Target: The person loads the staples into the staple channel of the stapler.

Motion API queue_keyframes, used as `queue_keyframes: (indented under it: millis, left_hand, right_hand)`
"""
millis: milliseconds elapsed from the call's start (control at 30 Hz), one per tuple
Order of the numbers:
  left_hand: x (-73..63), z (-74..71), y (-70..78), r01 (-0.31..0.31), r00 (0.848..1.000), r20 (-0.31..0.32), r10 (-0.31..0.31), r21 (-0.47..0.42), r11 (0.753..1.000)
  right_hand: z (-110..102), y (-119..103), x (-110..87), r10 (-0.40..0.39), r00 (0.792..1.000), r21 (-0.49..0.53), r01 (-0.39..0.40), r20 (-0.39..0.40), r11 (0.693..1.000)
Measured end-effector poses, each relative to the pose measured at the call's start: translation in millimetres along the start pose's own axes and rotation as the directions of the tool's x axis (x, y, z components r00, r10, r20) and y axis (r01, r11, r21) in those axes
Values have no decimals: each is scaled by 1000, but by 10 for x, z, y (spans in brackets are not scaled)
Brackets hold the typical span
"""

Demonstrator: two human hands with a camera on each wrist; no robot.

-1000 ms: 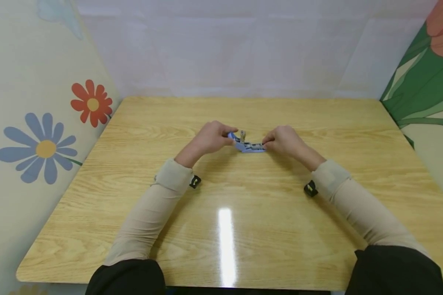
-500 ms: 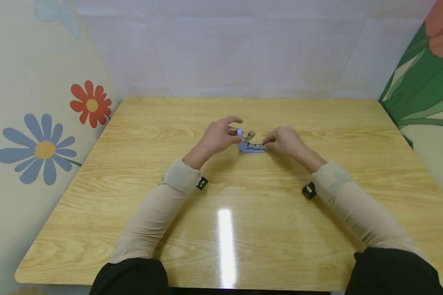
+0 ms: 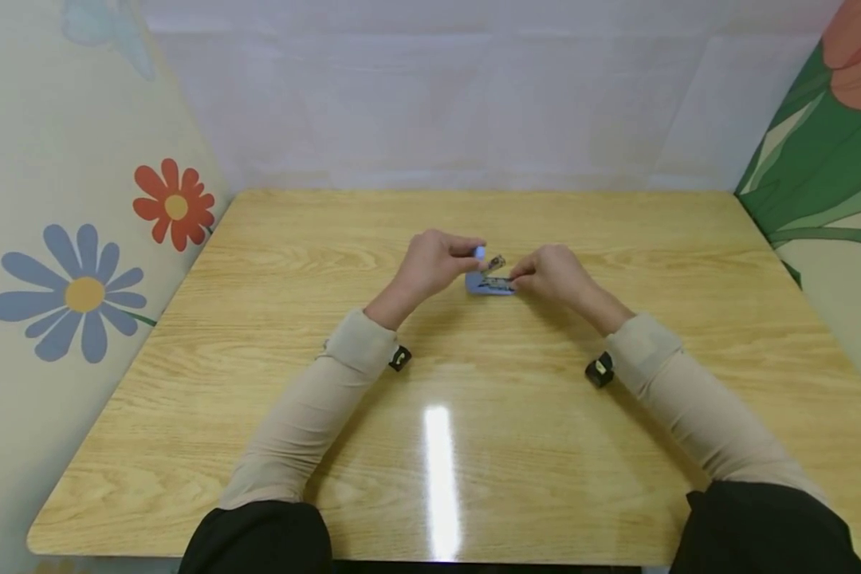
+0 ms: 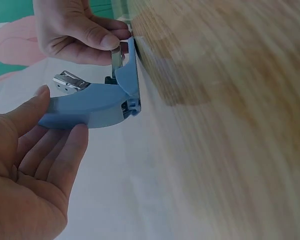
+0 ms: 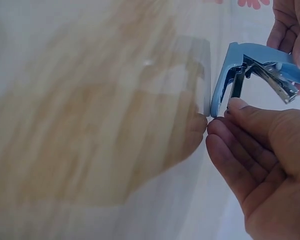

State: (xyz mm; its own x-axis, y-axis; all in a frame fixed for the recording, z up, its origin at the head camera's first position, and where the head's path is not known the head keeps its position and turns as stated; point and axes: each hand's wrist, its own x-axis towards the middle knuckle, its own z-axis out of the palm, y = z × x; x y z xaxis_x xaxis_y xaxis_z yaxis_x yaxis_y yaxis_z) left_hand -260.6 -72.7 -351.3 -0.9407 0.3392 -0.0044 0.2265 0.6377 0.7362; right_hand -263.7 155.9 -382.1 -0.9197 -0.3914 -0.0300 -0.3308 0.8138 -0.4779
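Note:
A light blue stapler [image 3: 489, 289] stands opened up on the table, its base along the wood. Its upper cover [image 4: 85, 107] is raised at a steep angle from the hinge. My left hand [image 3: 432, 265] holds this cover between thumb and fingers. A metal strip [image 5: 272, 80] hangs out from beneath the cover at a slant. At the base's free end, my right hand [image 3: 556, 275] pinches the metal staple channel [image 5: 236, 86], with the thumb on it and the fingertips close to the tabletop. In the left wrist view the right thumb partly hides the channel's end.
The wooden table [image 3: 516, 446] is glossy and reflects the hands and a strip of light. A white sheet [image 3: 438, 96] hangs behind its far edge. Flower-painted walls [image 3: 86, 414] border it left and right. A small black wrist camera [image 3: 399, 358] sits below the left wrist.
My left hand has moved right, loosening its fingers midway and taking hold again. The stapler's cover has swung up from leaning left, and the metal strip tilts further right. The right hand stays put.

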Motion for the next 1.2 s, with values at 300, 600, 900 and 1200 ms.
queue_keyframes:
  millis: [300,600,900,1200]
  left_hand:
    - [-5,-2,-36,-61,997,60,56,93,994]
    - [7,28,57,-124,987,128,98,213,969]
    - [17,92,77,-139,985,131,110,237,962]
    - [61,167,131,-182,980,137,147,301,936]
  right_hand:
    - [4,-53,16,-36,999,-40,35,-29,999]
    - [-6,-41,29,-45,999,-50,43,-25,998]
    - [24,-37,39,-22,1000,-49,21,-12,999]
    - [17,-37,38,-9,1000,-25,10,8,1000]
